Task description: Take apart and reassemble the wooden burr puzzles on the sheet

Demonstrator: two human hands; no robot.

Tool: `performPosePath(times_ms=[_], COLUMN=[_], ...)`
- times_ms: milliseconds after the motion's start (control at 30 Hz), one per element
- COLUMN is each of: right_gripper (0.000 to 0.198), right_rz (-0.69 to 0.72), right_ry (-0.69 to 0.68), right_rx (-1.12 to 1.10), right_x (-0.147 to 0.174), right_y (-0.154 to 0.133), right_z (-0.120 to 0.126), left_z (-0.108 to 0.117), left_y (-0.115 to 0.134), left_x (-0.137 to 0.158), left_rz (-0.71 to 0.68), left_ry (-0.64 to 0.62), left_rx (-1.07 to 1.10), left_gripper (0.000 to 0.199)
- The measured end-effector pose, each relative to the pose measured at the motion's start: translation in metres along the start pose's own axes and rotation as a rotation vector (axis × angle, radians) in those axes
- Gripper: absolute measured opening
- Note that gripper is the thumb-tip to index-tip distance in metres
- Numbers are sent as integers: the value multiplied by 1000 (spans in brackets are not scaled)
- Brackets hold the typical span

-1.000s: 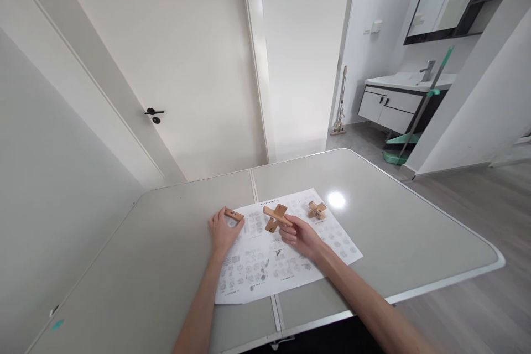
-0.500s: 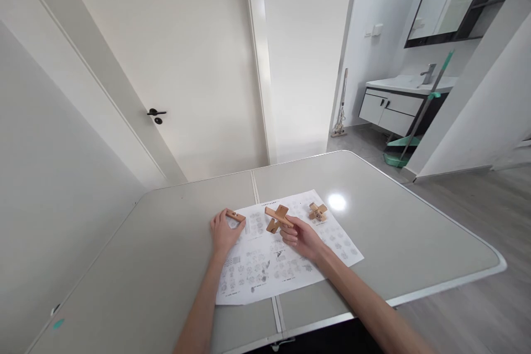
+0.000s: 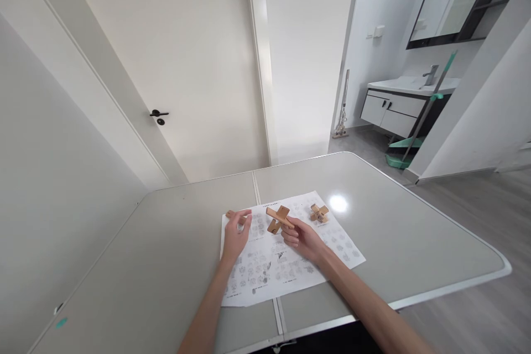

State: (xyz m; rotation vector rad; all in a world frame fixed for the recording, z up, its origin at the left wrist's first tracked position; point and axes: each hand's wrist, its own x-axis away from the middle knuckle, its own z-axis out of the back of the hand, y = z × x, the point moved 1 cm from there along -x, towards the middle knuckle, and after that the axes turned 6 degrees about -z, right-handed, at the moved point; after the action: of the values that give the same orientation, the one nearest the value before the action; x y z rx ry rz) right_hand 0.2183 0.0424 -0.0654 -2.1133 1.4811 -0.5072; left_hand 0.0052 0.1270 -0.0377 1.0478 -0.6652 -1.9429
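My right hand (image 3: 302,237) grips a partly joined wooden puzzle (image 3: 279,217) of crossed flat pieces, held above the printed sheet. My left hand (image 3: 236,237) is raised in front of a single wooden piece (image 3: 229,214) at the sheet's far left corner; its thumb and fingers are apart with nothing between them. The hand partly covers that piece. To the right, a cross-shaped wooden puzzle (image 3: 319,213) rests on the paper sheet (image 3: 298,282), which carries rows of small grey diagrams.
The sheet lies on a grey folding table (image 3: 394,232) with a metal-edged seam down its middle. Beyond it are a white door (image 3: 207,66), a mop (image 3: 344,105), a sink cabinet (image 3: 390,108) and a green dustpan (image 3: 400,160).
My left hand has let go of the single wooden piece and shifted right, its fingers lifting toward the held puzzle. The right hand stays nearly still with its puzzle.
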Motion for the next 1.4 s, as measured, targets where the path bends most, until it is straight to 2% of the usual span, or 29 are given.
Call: performPosePath(times_ms=[133, 300, 500, 567, 667, 1033, 1400], right_gripper=[40, 40, 37, 44, 51, 50, 39], right_rz=[3, -5, 8, -4, -49, -116, -41], right_ry=[13, 41, 118, 129, 105, 35, 97], right_rx=[30, 75, 118, 118, 116, 147, 161], right_x=[-1, 0, -2, -3, -3, 1, 2], right_y=[1, 2, 2, 3, 2, 2, 2], right_z=[-1, -7, -11, -12, -12, -11, -10], left_z=[-16, -28, -31, -32, -34, -35, -32], left_y=[22, 31, 23, 20, 17, 8, 12], left_x=[11, 18, 17, 17, 18, 16, 17], left_rz=[-26, 2, 42, 53, 67, 101, 120], left_ry=[-134, -297, -296, -293, -293, -274, -272], left_rx=[158, 457, 497, 504, 520, 587, 611], left_gripper=[55, 40, 35, 36, 36, 35, 34])
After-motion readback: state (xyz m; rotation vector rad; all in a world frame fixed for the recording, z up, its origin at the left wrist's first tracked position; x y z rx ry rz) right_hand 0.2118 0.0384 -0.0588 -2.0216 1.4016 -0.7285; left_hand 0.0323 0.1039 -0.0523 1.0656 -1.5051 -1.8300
